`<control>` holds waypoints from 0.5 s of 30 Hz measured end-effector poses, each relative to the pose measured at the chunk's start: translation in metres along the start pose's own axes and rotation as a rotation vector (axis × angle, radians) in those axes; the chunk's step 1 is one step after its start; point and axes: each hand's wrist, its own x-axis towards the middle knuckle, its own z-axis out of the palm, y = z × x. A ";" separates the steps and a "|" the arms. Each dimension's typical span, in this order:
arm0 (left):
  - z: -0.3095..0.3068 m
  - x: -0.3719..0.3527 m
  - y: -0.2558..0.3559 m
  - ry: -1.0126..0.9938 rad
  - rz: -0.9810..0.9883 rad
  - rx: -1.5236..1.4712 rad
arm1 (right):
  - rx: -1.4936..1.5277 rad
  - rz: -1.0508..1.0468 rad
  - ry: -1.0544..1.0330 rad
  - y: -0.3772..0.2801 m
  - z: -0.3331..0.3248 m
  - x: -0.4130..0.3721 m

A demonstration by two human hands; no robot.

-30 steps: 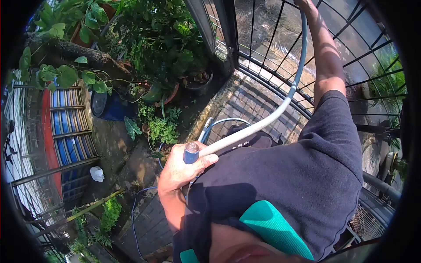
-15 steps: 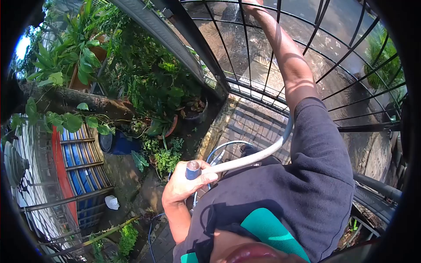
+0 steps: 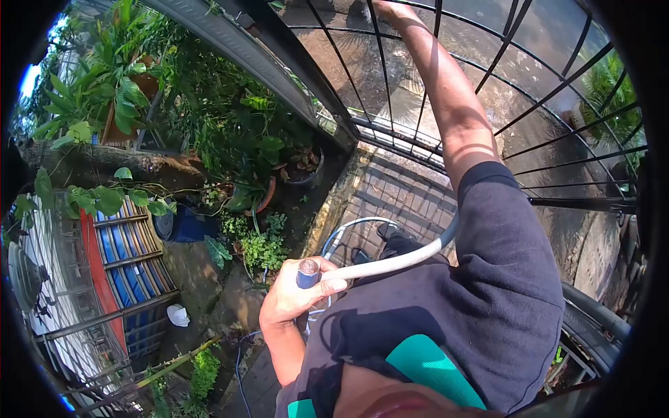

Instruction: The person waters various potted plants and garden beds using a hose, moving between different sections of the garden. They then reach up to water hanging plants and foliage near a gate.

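My left hand (image 3: 287,298) is closed around the end of a pale grey hose (image 3: 390,265), just below its blue fitting (image 3: 307,273), in front of my chest. The hose curves right and disappears behind my dark sleeve (image 3: 509,265). My right arm stretches up along the black metal railing (image 3: 557,76). My right hand (image 3: 389,8) sits at the top edge of the view by the bars, mostly cut off, so its grip is unclear.
Potted plants (image 3: 265,195) and a dark blue pot (image 3: 185,226) crowd the ground below on the left. A blue barrel behind bars (image 3: 129,258) and a white bag (image 3: 178,315) lie further left. Brick paving (image 3: 397,188) and a thin blue hose loop (image 3: 348,226) are underneath.
My right arm has reached higher and the hose no longer shows running up to that hand. The view has swung slightly left. My left hand has kept its hold on the hose end.
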 end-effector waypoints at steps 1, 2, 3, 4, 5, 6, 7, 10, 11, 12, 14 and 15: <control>0.001 0.000 0.002 0.004 0.006 0.004 | 0.005 0.003 0.003 -0.002 0.000 -0.001; 0.003 0.000 0.002 0.008 0.013 0.006 | 0.004 0.005 0.003 -0.005 0.000 -0.002; 0.004 -0.002 0.002 0.015 0.013 0.003 | 0.001 0.009 0.004 -0.006 0.001 -0.006; 0.005 -0.004 0.002 0.019 0.013 0.004 | -0.001 0.014 0.008 -0.007 -0.002 -0.008; 0.004 -0.006 0.002 0.022 0.016 0.010 | -0.004 0.023 0.013 -0.008 -0.005 -0.011; 0.002 -0.008 0.000 0.014 0.026 0.011 | -0.007 0.034 0.018 -0.009 -0.009 -0.017; -0.001 -0.011 -0.002 0.006 0.034 0.010 | -0.004 0.052 0.020 -0.012 -0.016 -0.027; -0.007 -0.021 -0.013 0.003 0.043 -0.004 | -0.022 0.101 0.037 -0.013 -0.023 -0.045; -0.010 -0.025 -0.015 0.005 0.046 -0.004 | -0.025 0.122 0.059 -0.013 -0.024 -0.053; -0.008 -0.028 -0.019 0.031 0.110 -0.026 | -0.036 0.138 0.090 -0.011 -0.023 -0.059; -0.016 -0.037 -0.024 0.004 0.106 0.010 | -0.071 0.167 0.200 0.011 -0.007 -0.058; -0.020 -0.042 -0.027 -0.007 0.102 0.027 | -0.106 0.129 0.204 -0.002 -0.017 -0.076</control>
